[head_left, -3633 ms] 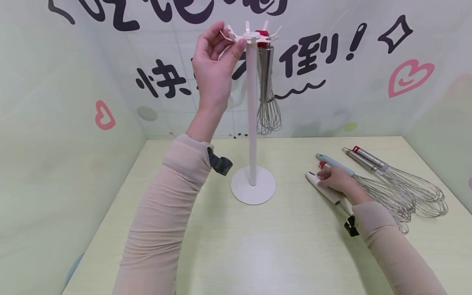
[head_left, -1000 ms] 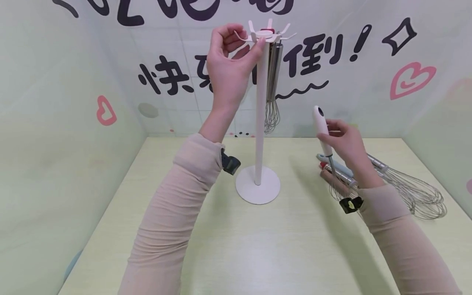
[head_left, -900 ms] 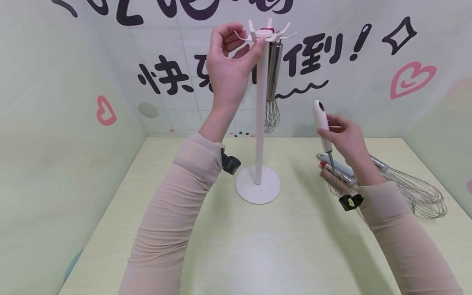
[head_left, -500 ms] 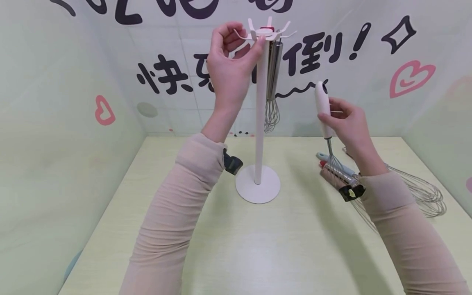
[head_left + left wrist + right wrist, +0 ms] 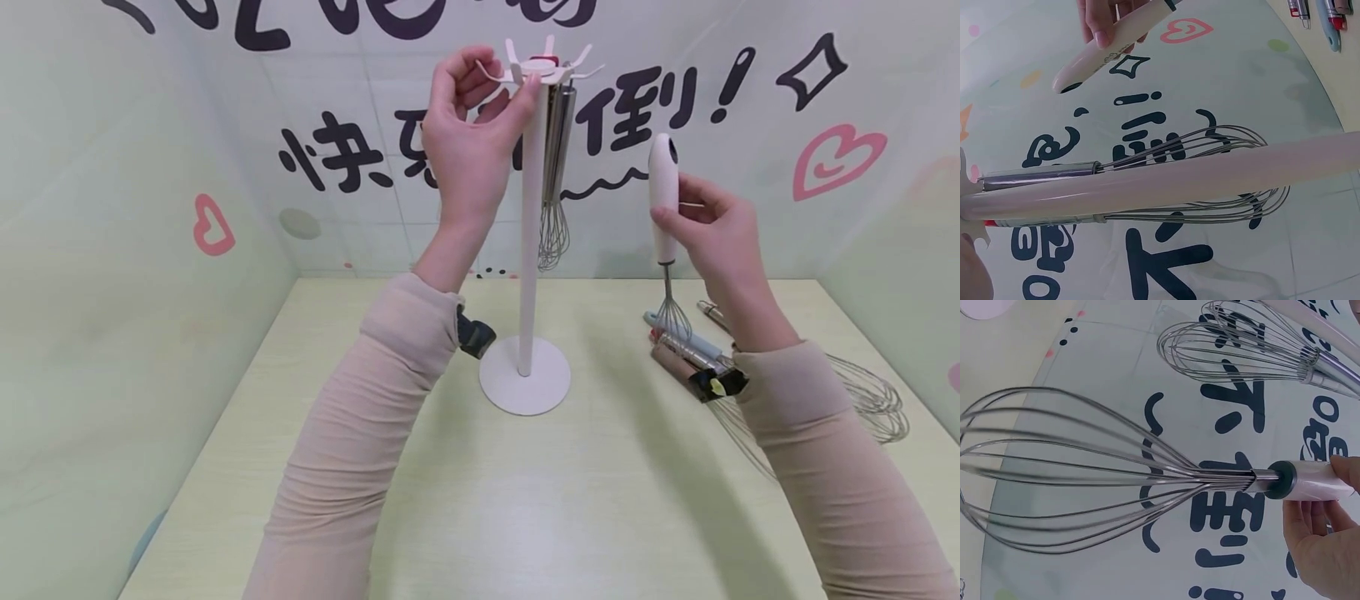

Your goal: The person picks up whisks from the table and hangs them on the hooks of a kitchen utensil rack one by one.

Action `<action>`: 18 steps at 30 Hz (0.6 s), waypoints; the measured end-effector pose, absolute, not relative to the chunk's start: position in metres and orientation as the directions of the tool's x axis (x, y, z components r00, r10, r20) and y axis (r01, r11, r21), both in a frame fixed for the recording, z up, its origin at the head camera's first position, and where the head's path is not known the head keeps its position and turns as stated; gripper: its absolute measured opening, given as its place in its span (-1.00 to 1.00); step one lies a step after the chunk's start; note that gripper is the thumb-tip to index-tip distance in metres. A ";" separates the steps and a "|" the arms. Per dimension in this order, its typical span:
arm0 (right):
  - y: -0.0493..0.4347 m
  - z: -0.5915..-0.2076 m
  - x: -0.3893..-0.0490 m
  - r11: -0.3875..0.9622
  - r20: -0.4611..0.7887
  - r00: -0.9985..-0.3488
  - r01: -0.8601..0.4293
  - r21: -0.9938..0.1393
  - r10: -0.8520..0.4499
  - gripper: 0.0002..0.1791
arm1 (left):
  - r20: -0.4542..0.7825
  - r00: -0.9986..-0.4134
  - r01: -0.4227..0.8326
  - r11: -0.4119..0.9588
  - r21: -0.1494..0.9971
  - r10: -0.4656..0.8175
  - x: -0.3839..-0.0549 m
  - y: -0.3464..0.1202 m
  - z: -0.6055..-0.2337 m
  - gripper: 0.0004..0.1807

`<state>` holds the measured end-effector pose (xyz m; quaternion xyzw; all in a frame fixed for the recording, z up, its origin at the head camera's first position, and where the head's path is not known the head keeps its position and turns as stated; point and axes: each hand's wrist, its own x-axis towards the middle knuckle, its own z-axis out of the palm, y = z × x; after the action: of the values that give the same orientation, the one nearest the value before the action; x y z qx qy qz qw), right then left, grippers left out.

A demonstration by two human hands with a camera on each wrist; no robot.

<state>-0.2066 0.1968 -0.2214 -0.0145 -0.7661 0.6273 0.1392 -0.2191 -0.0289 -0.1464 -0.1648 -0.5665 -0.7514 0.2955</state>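
At the top of the white hook stand, my left hand pinches the hook ring, thumb at the pole's upper end and fingers curled behind a hook. Two metal-handled whisks hang from it, handles up; in the head view the pole partly covers them. To the right of the stand, my right hand holds a white-handled whisk upright in the air, thumb and fingers round the handle, wires down. The right wrist view shows its large wire loops and the dark collar below the handle.
More whisks lie on the pale table at the right, among them a light blue-handled whisk and a metal-handled whisk; my right forearm covers part of them. A printed curtain stands behind and at both sides.
My right hand has picked the white-handled whisk off the table, tipped it upright and raised it steadily. My left hand stays at the stand's top, which sits slightly further right in view.
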 end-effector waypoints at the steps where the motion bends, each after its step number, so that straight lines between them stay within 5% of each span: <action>1: 0.196 -0.219 -0.206 0.198 0.203 -0.959 -0.163 -0.967 0.198 -0.44 | 0.582 -0.771 0.631 -0.185 0.753 -0.257 -0.219 -0.029 -0.146 -0.53; 18: 0.180 -0.190 -0.193 0.024 0.303 -0.939 -0.303 -0.953 0.161 -0.40 | 0.582 -0.771 0.631 -0.185 0.754 -0.260 -0.221 -0.028 -0.146 -0.53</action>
<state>-0.1929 0.1800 -0.1904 0.0509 -0.6957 0.6969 0.1666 -0.2209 -0.0283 -0.1464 -0.1639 -0.5656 -0.7520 0.2962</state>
